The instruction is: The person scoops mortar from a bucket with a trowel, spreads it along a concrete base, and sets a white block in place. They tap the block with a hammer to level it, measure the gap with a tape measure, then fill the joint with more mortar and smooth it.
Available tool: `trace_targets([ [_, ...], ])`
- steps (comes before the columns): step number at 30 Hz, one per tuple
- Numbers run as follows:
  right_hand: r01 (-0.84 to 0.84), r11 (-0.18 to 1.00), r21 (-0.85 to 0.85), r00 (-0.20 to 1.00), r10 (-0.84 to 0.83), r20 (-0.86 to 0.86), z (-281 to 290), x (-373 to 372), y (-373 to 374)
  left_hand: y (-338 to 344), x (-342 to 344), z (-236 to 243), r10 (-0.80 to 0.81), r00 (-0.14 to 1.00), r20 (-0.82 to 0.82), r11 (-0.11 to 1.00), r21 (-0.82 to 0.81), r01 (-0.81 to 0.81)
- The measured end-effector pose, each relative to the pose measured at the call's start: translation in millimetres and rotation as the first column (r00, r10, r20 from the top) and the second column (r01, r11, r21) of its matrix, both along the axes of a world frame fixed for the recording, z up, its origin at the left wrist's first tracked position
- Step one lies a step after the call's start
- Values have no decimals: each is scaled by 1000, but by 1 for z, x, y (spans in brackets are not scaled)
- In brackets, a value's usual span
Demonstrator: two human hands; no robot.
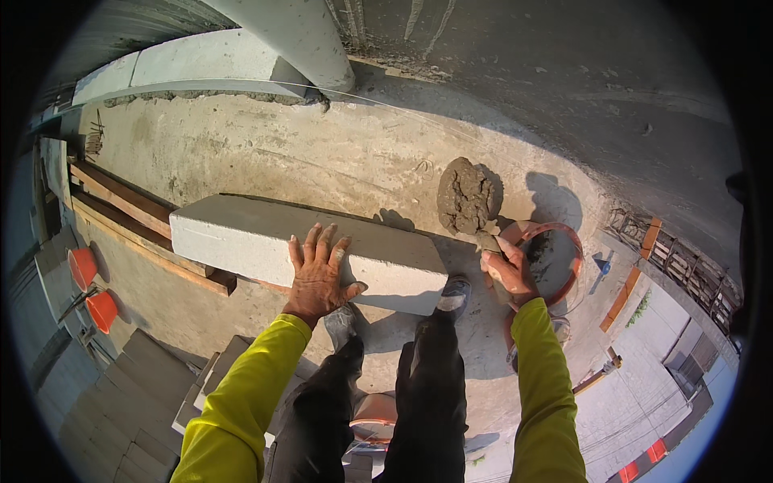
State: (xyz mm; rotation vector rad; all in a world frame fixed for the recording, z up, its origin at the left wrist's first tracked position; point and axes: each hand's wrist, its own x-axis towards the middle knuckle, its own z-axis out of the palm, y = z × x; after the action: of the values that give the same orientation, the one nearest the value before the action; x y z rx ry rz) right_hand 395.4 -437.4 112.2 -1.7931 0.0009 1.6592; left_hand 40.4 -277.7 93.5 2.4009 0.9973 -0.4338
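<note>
Person, head view: long bright yellow sleeves to both wrists; bare left hand [320, 274] and right hand [509, 274], no gloves; dark black trousers; grey, dust-marked shoes

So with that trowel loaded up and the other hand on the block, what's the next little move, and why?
Probably swing the trowel left and tip its mortar onto the block. The right hand holds it heaped with wet mortar above the orange bucket, so it looks freshly scooped, and the left hand lies flat on the block's near edge as if steadying it.
</note>
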Motion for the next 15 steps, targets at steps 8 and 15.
trace_targets([
  [8,-521,842,140,741,364,564,-99,1,155,-2,-3,0,9,998,62,999,32,-10],
  [15,-791,556,-255,-23,390,920,-143,-5,207,-2,-5,-1,-13,997,70,998,55,9],
])
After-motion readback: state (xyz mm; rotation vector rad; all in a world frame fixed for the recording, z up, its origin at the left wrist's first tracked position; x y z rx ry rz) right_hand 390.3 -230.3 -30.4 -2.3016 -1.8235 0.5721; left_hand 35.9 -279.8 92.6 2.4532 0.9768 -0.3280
